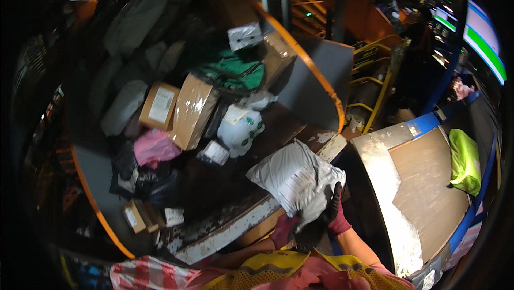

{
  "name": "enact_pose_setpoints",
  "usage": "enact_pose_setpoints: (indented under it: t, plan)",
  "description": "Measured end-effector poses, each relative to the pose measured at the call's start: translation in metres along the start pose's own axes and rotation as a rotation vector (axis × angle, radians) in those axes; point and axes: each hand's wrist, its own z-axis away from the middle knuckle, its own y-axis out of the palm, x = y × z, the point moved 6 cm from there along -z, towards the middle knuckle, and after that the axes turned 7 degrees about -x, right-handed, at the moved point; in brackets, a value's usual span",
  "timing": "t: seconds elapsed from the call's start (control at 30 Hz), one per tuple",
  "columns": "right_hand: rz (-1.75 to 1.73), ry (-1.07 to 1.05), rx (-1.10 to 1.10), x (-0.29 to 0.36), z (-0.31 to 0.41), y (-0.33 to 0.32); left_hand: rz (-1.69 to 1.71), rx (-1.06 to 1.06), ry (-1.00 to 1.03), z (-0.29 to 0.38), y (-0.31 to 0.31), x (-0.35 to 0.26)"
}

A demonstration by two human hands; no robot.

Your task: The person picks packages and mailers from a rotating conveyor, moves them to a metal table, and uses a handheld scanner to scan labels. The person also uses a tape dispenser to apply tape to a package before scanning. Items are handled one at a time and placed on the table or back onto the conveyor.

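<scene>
A grey plastic mailer bag (295, 175), bulging and creased with a printed label, is held up in front of my body. My right hand (336, 211), in a maroon and black work glove, grips its right end with the thumb lying on top. My left hand (286, 229), gloved alike, supports the lower edge from below; its fingers are mostly hidden. Just beyond the bag lies a dark, worn chute surface (209, 187) with a scuffed pale metal lip (229, 237). On it rest a white bag with green prints (240, 129) and a small labelled packet (215, 152).
Cardboard boxes (194, 111), a pink bag (156, 147), black bags (160, 185) and small cartons (136, 215) crowd the chute. Orange-edged side walls (317, 73) bound it. To my right, a conveyor with a metal rim (381, 169) carries a lime-green bag (464, 161). A yellow frame (367, 85) stands behind.
</scene>
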Motion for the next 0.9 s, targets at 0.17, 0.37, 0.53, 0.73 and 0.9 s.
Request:
enact_pose_setpoints:
  t: [0.17, 0.37, 0.53, 0.73, 0.9]
  plan:
    - [0.066, 0.15, -0.026, -0.017, 0.004, -0.015, -0.172, 0.296, 0.438, 0.05, 0.024, -0.025]
    - [0.187, -0.241, 0.06, 0.052, 0.016, -0.059, -0.277, 0.164, 0.186, 0.013, -0.05, -0.04]
    - [1.69, -1.238, -0.272, 0.172, 0.041, -0.098, -1.476, -1.185, 0.816, 0.054, -0.289, -0.168]
    - [0.616, -0.834, -0.583, 0.233, 0.049, -0.19, -1.683, -1.803, -0.048, 0.164, -0.475, -0.211]
    - [0.685, -0.844, -0.809, 0.228, 0.071, -0.229, -1.534, -1.653, 0.009, 0.161, -0.458, -0.195]
